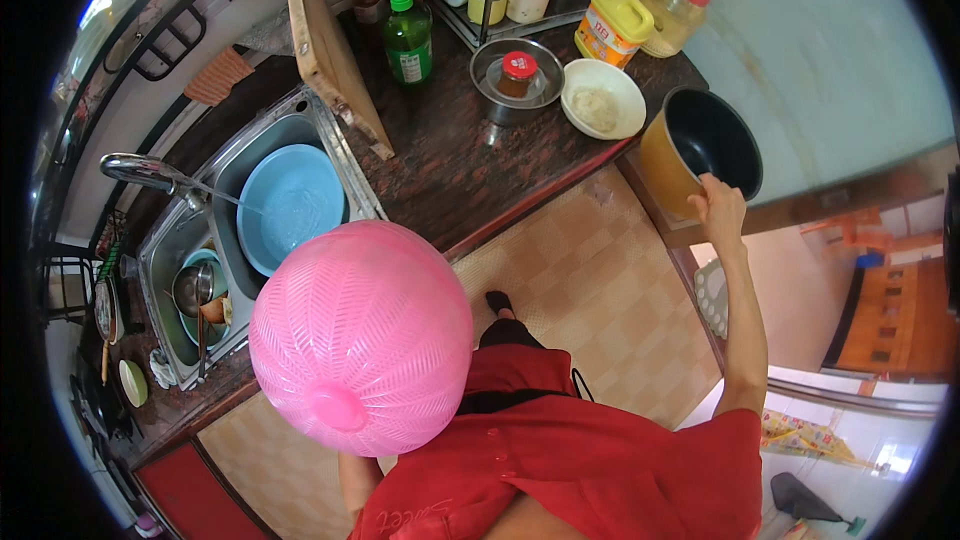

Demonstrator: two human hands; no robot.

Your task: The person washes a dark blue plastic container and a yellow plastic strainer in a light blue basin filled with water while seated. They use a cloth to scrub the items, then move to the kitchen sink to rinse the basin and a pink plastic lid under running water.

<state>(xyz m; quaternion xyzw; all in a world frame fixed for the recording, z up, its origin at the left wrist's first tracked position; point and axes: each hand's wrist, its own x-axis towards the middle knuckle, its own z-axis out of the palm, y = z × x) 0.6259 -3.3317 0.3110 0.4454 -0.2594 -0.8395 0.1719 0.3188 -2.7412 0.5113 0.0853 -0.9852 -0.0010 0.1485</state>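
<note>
- Before the red shirt [590,440], support the pink basket [362,330] evenly; cannot tell finger state for the hidden left hand.
- Just beside the white bowl [627,92], hold the pot [668,165] steady.
- With fingers of the right hand [720,206] clamped on the near rim, guard against tipping.

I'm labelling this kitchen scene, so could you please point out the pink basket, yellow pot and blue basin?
Pink basket [362,338]: head view, outer side.
Yellow pot [666,162]: head view, outer wall.
Blue basin [312,164]: head view, inner wall.
</note>
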